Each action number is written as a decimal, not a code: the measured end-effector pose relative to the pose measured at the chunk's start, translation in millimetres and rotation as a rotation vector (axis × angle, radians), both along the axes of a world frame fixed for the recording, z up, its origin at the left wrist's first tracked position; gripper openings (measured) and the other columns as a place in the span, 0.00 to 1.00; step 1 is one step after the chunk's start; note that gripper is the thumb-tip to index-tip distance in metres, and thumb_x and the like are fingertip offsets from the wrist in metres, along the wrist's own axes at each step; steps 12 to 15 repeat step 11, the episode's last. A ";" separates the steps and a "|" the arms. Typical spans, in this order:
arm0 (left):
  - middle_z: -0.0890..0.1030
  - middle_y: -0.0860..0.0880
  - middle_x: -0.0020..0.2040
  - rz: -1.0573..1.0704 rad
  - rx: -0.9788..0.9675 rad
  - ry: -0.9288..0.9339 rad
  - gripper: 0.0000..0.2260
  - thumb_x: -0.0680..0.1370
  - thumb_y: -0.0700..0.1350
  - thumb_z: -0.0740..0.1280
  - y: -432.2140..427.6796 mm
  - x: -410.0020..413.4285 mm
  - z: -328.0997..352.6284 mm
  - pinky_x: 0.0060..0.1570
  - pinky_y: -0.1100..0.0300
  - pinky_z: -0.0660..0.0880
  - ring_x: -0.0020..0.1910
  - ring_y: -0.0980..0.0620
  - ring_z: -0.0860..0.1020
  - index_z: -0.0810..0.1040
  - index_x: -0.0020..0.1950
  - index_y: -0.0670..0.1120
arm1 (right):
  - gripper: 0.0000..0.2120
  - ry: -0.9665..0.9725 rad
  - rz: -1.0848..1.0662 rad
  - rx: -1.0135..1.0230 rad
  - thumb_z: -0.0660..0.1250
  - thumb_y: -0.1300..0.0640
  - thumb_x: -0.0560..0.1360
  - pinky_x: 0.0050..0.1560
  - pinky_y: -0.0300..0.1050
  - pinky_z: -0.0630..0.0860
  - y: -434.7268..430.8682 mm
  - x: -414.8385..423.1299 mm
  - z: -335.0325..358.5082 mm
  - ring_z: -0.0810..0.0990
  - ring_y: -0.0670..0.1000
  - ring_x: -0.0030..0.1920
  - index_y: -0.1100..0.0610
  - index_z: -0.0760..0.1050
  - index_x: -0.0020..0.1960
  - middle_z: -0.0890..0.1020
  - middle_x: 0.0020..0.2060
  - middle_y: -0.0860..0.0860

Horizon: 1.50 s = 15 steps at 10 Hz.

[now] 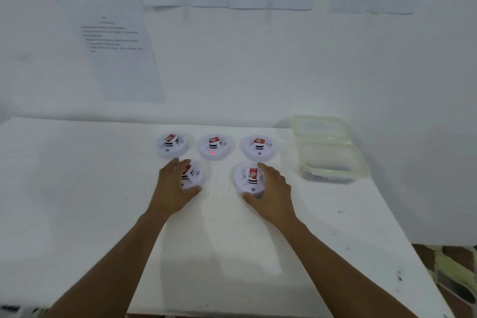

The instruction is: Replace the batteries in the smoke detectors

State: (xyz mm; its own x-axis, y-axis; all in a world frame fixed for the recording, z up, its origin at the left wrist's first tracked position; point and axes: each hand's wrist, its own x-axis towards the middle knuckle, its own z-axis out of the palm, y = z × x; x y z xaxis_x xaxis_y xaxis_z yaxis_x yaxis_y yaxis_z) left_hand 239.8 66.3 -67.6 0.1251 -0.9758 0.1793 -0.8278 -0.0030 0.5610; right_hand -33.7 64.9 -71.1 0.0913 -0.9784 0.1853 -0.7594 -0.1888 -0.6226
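Both bare forearms reach forward over the white worktop (77,188). The left hand (175,186) lies palm down, its fingers (173,164) curled over the far rim and its thumb at the near rim of a round white plastic smoke detector (195,175); this unit lies nearer than, and left of, the red-lit detector (215,147), the middle one in a far row of three. The right hand (273,188) grips a second white detector (249,179) in the same way, nearer than and right of the red-lit detector; that unit looks tilted, though blur leaves it uncertain. Each of the five units carries a red-and-white block battery (214,140) on its upturned face. A stack of clear lidded plastic boxes (327,152) stands well right of the red-lit detector; small dark shapes lie in the lowest box, too blurred to identify. The left hand hides the left part of its unit; the printed sheets (121,59) on the wall beyond the red-lit detector are illegible, and the upper ones are cut off.
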 end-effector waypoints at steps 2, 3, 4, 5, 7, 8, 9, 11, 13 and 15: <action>0.69 0.48 0.70 -0.096 -0.067 0.147 0.42 0.64 0.52 0.81 -0.6 26.8 -2.9 0.66 0.59 0.62 0.69 0.47 0.66 0.65 0.73 0.45 | 0.41 0.027 -0.119 -0.052 0.74 0.38 0.67 0.66 0.51 0.63 6.2 47.5 -1.0 0.71 0.52 0.67 0.49 0.63 0.74 0.72 0.68 0.47; 0.69 0.50 0.70 -0.121 -0.067 0.211 0.45 0.63 0.53 0.81 -4.1 40.4 -3.7 0.64 0.61 0.61 0.68 0.49 0.66 0.64 0.74 0.46 | 0.42 0.038 -0.162 -0.068 0.73 0.36 0.66 0.65 0.50 0.62 5.6 58.3 -2.1 0.72 0.50 0.66 0.48 0.63 0.74 0.73 0.67 0.45; 0.69 0.54 0.66 -0.130 -0.103 0.231 0.44 0.62 0.52 0.82 -3.4 42.3 -5.2 0.63 0.63 0.61 0.67 0.51 0.66 0.66 0.73 0.45 | 0.43 0.030 -0.183 -0.048 0.73 0.35 0.65 0.67 0.50 0.61 3.9 59.9 -2.0 0.71 0.48 0.66 0.47 0.61 0.74 0.73 0.67 0.43; 0.69 0.56 0.65 -0.145 -0.106 0.224 0.43 0.60 0.56 0.81 -1.9 42.0 -9.0 0.62 0.63 0.62 0.64 0.56 0.65 0.68 0.70 0.45 | 0.43 0.020 -0.191 -0.035 0.74 0.36 0.66 0.68 0.51 0.61 3.9 59.0 -1.8 0.71 0.48 0.67 0.47 0.61 0.75 0.73 0.68 0.43; 0.75 0.53 0.58 -0.173 -0.109 0.199 0.38 0.58 0.65 0.78 -3.3 46.3 -9.9 0.58 0.60 0.68 0.58 0.51 0.71 0.72 0.61 0.48 | 0.44 0.002 -0.192 -0.022 0.74 0.37 0.65 0.69 0.51 0.61 4.5 58.7 -3.2 0.71 0.47 0.68 0.48 0.60 0.75 0.73 0.69 0.43; 0.73 0.51 0.63 -0.154 -0.112 0.195 0.40 0.60 0.59 0.81 0.3 43.8 -6.7 0.60 0.61 0.66 0.61 0.51 0.69 0.70 0.66 0.47 | 0.44 -0.002 -0.189 -0.023 0.74 0.36 0.66 0.70 0.51 0.61 4.6 59.3 -1.0 0.71 0.48 0.69 0.49 0.61 0.75 0.72 0.69 0.44; 0.72 0.48 0.65 -0.157 -0.116 0.164 0.42 0.61 0.58 0.81 4.0 41.1 -4.6 0.63 0.58 0.67 0.64 0.48 0.69 0.69 0.69 0.45 | 0.44 -0.017 -0.169 -0.018 0.74 0.36 0.66 0.70 0.51 0.61 5.4 57.8 -1.3 0.70 0.49 0.70 0.50 0.61 0.75 0.71 0.71 0.45; 0.67 0.44 0.72 -0.099 -0.175 0.017 0.49 0.59 0.73 0.67 13.6 38.2 -4.8 0.67 0.44 0.65 0.70 0.42 0.64 0.67 0.72 0.43 | 0.42 -0.101 -0.128 -0.073 0.77 0.40 0.65 0.68 0.51 0.68 6.6 53.1 -1.7 0.71 0.51 0.68 0.51 0.64 0.73 0.73 0.68 0.47; 0.67 0.44 0.72 -0.099 -0.175 0.017 0.49 0.59 0.73 0.67 13.6 38.2 -4.8 0.67 0.44 0.65 0.70 0.42 0.64 0.67 0.72 0.43 | 0.42 -0.101 -0.128 -0.073 0.77 0.40 0.65 0.68 0.51 0.68 6.6 53.1 -1.7 0.71 0.51 0.68 0.51 0.64 0.73 0.73 0.68 0.47; 0.67 0.44 0.72 -0.099 -0.175 0.017 0.49 0.59 0.73 0.67 13.6 38.2 -4.8 0.67 0.44 0.65 0.70 0.42 0.64 0.67 0.72 0.43 | 0.42 -0.101 -0.128 -0.073 0.77 0.40 0.65 0.68 0.51 0.68 6.6 53.1 -1.7 0.71 0.51 0.68 0.51 0.64 0.73 0.73 0.68 0.47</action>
